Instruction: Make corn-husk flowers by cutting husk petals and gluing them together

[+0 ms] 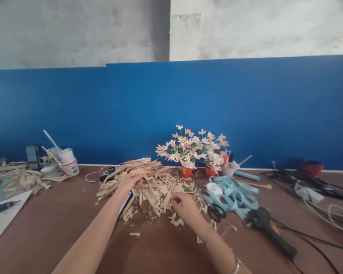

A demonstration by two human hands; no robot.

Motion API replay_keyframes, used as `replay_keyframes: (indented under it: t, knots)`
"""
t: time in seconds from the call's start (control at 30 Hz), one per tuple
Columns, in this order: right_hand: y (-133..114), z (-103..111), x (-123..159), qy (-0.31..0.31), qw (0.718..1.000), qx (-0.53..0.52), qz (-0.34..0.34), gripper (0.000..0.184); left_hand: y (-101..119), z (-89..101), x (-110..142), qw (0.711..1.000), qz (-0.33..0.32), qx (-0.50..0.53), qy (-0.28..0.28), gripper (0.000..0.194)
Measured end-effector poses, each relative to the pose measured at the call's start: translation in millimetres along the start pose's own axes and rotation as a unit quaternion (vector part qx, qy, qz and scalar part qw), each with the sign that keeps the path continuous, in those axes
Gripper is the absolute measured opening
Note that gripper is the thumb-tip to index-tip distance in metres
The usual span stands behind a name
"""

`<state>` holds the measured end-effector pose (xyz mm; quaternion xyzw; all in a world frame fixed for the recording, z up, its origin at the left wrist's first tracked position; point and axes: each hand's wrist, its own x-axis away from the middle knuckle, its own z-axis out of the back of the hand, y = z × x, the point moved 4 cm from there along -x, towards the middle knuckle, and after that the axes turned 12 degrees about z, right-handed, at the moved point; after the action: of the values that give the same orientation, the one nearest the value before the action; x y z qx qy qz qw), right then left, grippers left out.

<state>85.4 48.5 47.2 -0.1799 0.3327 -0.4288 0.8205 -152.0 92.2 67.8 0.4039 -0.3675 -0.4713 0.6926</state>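
Observation:
A loose heap of pale dried husk strips (157,190) lies in front of me. Over its left part, my left hand (130,182) has its fingers pinched together among the strips; what sits between the fingertips is too small to make out. My right hand (185,208) is at the heap's front right edge, fingers curled and thumb close to them, with any held piece hidden. Beneath my left wrist, a phone (126,202) shows partly. Small petal-shaped scraps (176,220) lie beside my right hand, and black scissors (216,212) rest to its right.
Husk flowers (188,144) stand in red pots (186,171) behind the heap. Rightward are a tangled blue ribbon (234,194), a black glue gun (270,230) and cables (305,238). A white cup (70,167) and more husks (20,179) are left. A blue panel (74,114) borders the back.

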Motion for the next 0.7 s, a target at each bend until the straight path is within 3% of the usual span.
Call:
replay_keyframes:
  t: [0.17, 0.23, 0.3, 0.37, 0.53, 0.7]
  knots:
    - [2.3, -1.2, 0.9, -0.005, 1.000, 0.006, 0.003, 0.020, 8.7, 8.0, 10.8, 0.988, -0.047, -0.103, 0.105, 0.027]
    - [2.7, -1.6, 1.1, -0.010, 1.000, 0.012, 0.004, 0.020, 12.5, 4.9, 22.6, 0.940, -0.102, -0.289, 0.153, 0.014]
    - [2.9, -2.0, 1.3, -0.010, 1.000, 0.024, 0.002, 0.019, 6.6, -3.4, 30.0, 0.892, -0.092, -0.421, 0.134, 0.015]
    - [2.1, -2.5, 1.6, -0.009, 0.999, 0.032, 0.005, 0.019, -2.5, -12.6, 33.2, 0.863, -0.075, -0.488, 0.106, 0.014]
    - [-1.0, -3.7, 3.1, -0.019, 0.999, 0.030, 0.012, 0.021, -11.1, -21.2, 32.5, 0.852, -0.064, -0.504, 0.127, 0.020]
    - [-1.2, -3.7, 4.2, -0.020, 0.999, 0.034, 0.010, 0.020, 6.7, -3.7, 35.8, 0.858, -0.036, -0.493, 0.136, 0.018]
